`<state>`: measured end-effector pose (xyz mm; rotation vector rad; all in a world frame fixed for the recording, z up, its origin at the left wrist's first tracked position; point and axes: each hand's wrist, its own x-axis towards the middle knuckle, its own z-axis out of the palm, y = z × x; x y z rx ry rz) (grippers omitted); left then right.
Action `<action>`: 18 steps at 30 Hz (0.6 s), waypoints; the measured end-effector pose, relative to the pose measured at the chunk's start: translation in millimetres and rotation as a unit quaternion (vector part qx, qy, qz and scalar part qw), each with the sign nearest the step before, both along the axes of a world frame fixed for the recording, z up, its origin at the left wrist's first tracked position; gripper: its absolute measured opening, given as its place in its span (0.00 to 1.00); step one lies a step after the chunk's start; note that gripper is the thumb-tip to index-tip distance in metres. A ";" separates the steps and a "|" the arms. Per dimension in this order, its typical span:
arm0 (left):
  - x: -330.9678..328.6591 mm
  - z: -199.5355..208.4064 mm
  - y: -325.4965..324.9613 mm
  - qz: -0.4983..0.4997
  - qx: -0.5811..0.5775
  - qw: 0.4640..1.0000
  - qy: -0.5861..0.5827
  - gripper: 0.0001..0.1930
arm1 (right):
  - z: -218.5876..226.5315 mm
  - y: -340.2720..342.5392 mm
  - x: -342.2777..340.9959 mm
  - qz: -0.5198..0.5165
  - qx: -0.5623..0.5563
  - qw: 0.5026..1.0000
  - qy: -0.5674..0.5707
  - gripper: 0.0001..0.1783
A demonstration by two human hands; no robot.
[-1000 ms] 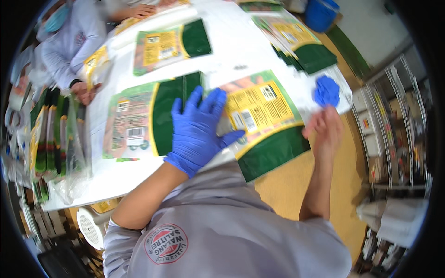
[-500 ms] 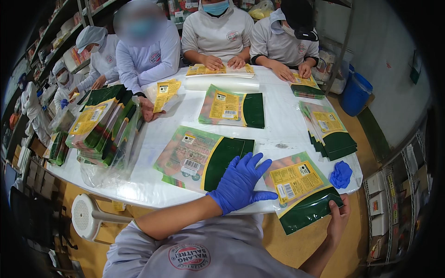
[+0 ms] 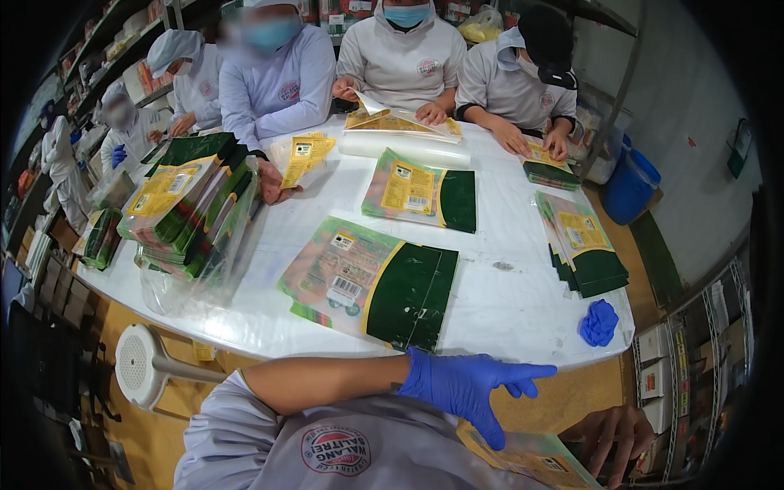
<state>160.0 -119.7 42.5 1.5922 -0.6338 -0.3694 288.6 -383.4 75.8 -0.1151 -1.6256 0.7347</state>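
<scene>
A flat printed plastic pouch [image 3: 535,459], clear with green and yellow parts, is at the lower edge in front of my body, partly cut off by the frame. My bare right hand [image 3: 614,437] grips its right side with bent fingers; the thumb is hidden. Above the pouch is my left hand [image 3: 469,390] in a blue glove, fingers stretched to the right and thumb pointing down by the pouch's upper edge. Whether that thumb touches it, I cannot tell. On the table just beyond my left forearm lies a small stack of similar pouches [image 3: 371,282], dark green at one end.
A crumpled blue glove [image 3: 599,322] lies near the right corner of the white table [image 3: 506,314]. More pouch stacks stand at the middle [image 3: 420,192], right [image 3: 581,245] and left [image 3: 184,196]. Several co-workers sit opposite. A white stool [image 3: 140,367] and blue bin [image 3: 631,188] stand on the floor.
The pouch has come off the table's front edge, down and toward my body, with my right hand. My left hand has moved down and right, away from the pouch stack.
</scene>
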 end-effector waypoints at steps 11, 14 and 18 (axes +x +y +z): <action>52.6 50.8 76.6 0.369 -0.069 0.927 -0.007 0.11 | -64.1 8.0 12.4 -0.647 -0.161 0.678 0.309 0.42; 69.9 78.9 153.3 0.495 0.014 0.868 -0.045 0.14 | -46.6 30.2 18.5 -0.618 -0.237 0.734 0.151 0.44; 108.2 34.6 277.5 0.599 0.031 0.800 0.026 0.16 | -52.3 67.6 14.6 -0.653 -0.268 0.693 0.151 0.34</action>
